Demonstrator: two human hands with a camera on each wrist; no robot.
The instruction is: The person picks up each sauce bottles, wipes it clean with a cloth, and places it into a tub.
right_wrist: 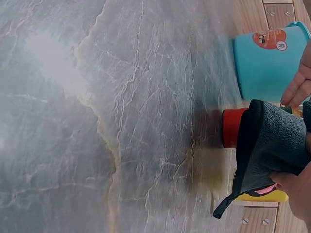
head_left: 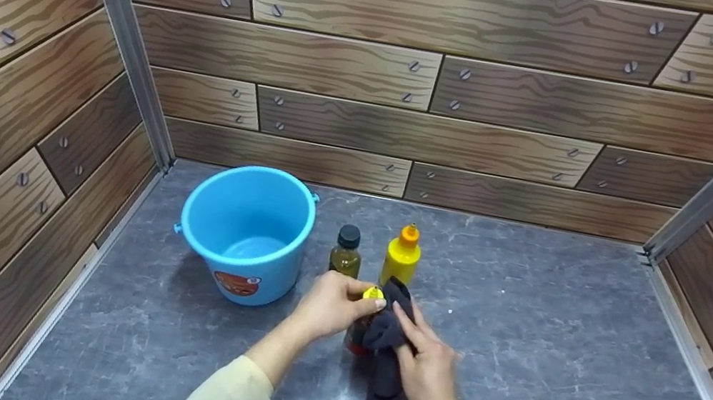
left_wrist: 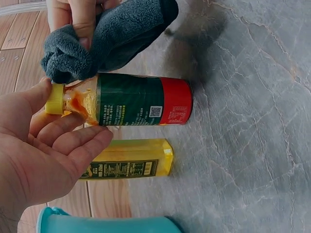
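A seasoning bottle (left_wrist: 133, 99) with a green and red label and a yellow cap (head_left: 373, 293) stands upright on the grey tabletop. My left hand (head_left: 330, 306) pinches that cap between thumb and fingers. In my right hand (head_left: 431, 370) I hold a dark grey cloth (head_left: 386, 328), bunched against the bottle's neck and upper side. One end of the cloth hangs down, with a black edge and loop in the right wrist view. Part of the bottle is hidden behind the cloth and my fingers.
Just behind stand an oil bottle (head_left: 345, 257) with a dark cap and a yellow squeeze bottle (head_left: 401, 260) with an orange top. To the left is a blue bucket (head_left: 275, 277). Wood-patterned walls (head_left: 349, 68) enclose the marbled grey tabletop (head_left: 551, 377) at the back and sides.
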